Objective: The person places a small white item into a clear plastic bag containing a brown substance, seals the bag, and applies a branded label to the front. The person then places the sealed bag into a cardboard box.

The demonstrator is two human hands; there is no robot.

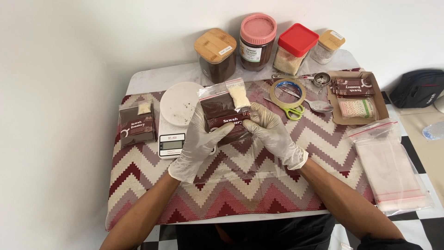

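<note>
Both hands wear white gloves and hold one clear zip bag (225, 110) upright above the table's middle. The bag holds dark brown powder, a brown label card and a small sachet of pale powder at its top right. My left hand (196, 141) grips the bag's lower left side. On the lower right side, my right hand (273, 132) pinches it by the label. A finished bag (137, 124) of the same kind lies flat at the left on the zigzag-patterned cloth (231, 185).
A white kitchen scale (178, 115) stands behind the held bag. Several jars (257, 41) line the back edge. Tape roll (287, 92), green scissors (292, 111), spoons (319, 105), a cardboard tray (356, 95) of labels and a stack of empty zip bags (391, 169) lie at the right.
</note>
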